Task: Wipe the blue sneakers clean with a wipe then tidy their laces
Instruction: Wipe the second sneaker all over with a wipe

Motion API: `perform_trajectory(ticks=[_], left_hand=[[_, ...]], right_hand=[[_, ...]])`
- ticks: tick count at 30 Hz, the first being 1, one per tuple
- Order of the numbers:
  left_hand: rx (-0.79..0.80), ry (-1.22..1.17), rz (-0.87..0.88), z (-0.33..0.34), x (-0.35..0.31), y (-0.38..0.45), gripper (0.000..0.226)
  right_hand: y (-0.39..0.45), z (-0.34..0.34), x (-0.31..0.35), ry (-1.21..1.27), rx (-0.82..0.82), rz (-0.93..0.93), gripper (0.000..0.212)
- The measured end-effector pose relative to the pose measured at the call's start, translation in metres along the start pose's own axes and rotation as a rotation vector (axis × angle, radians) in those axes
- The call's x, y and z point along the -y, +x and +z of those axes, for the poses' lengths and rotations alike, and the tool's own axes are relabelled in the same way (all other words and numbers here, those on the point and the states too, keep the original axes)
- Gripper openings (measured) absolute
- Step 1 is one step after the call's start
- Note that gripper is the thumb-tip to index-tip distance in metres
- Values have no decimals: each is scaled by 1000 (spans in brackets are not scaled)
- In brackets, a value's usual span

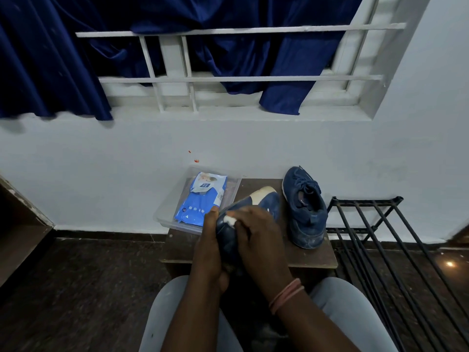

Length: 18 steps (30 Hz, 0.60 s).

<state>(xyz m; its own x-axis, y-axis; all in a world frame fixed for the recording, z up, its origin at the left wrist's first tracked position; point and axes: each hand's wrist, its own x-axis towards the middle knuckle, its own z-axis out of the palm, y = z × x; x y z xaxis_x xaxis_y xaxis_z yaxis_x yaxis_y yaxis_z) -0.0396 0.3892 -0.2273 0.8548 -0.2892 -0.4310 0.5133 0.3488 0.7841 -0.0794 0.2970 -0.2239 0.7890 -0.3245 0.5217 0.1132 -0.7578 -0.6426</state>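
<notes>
Both forearms cross my grey-trousered lap, and my left hand (210, 247) cups the heel end of the dark blue fabric sneaker with a white toe cap (250, 207), fingers curled round it, thumb up along its side. Just beyond that thumb, my right hand (256, 232) pinches a small bunched white wipe (229, 220) against the upper, fingers bent over it. To do this well I judge I should keep the left grip firm so the shoe cannot twist, and rub in short strokes toward the toe. Right of my right fingers, apart from them, the second dusty blue laced sneaker (305, 209) stands on the brown wooden stool (317, 257). Beyond my left fingers lies the blue wipe packet (200, 201) in a clear plastic tray (162, 214).
</notes>
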Motion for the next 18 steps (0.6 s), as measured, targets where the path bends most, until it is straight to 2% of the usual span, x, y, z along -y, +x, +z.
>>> perform_trajectory(ticks=[2, 4, 8, 11, 14, 16, 18], left_hand=[[-49, -32, 36, 1, 1, 2, 53], [-43, -56, 20, 1, 3, -2, 50], [-37, -110, -18, -3, 7, 0, 61], [-51, -152, -24, -3, 6, -1, 66], [-71, -149, -41, -5, 5, 0, 70], [-103, -133, -23, -6, 7, 2, 80], [-175, -95, 25, -5, 16, 3, 96]], right_hand=[[12, -1, -22, 40, -64, 124, 20], [25, -4, -40, 37, -61, 175, 19], [45, -6, -50, -17, 26, 148, 16], [33, -9, -36, 84, 85, 203, 23], [6, -15, -18, 161, 197, 101, 23], [-11, -20, -18, 233, 142, 82, 22], [-17, -23, -30, 292, 21, 170, 23]])
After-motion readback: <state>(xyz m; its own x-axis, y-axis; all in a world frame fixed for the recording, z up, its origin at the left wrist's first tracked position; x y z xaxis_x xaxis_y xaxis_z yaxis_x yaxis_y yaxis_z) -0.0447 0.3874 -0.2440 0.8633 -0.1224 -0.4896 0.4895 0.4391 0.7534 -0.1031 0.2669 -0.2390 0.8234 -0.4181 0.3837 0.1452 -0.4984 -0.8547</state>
